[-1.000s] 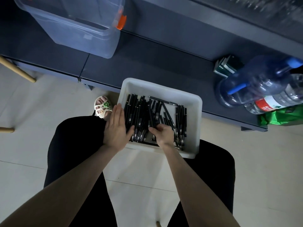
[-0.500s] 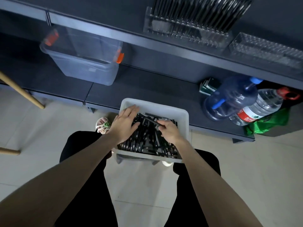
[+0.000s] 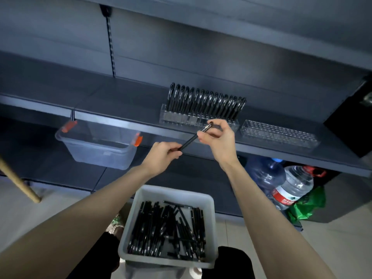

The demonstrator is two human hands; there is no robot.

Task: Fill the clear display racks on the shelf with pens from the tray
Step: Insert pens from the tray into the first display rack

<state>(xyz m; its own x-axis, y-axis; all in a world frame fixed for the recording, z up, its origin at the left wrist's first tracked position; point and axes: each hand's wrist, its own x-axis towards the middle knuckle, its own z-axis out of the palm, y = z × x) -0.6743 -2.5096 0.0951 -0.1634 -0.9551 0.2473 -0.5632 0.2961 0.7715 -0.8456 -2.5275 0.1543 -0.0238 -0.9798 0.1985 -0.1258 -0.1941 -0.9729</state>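
A black pen [image 3: 192,138] is held in the air in front of the shelf, slanting up to the right. My left hand [image 3: 161,156] pinches its lower end and my right hand [image 3: 218,136] pinches its upper end. Just behind them on the shelf [image 3: 120,109] stands a clear display rack [image 3: 198,117] filled with several upright black pens. To its right lies a second clear rack [image 3: 277,135] with no pens in it. Below, on my lap, the white tray [image 3: 171,195] holds several loose black pens [image 3: 169,228].
A clear storage bin [image 3: 98,146] with orange clips sits on the lower shelf at left. Large water bottles [image 3: 289,186] and a green bag [image 3: 306,206] lie at lower right. A wooden pole [image 3: 18,180] leans at left. A dark box [image 3: 350,115] stands at the shelf's right end.
Both hands have left the tray and risen to shelf height with one pen between them. The view has tilted up from the tray to the racks.
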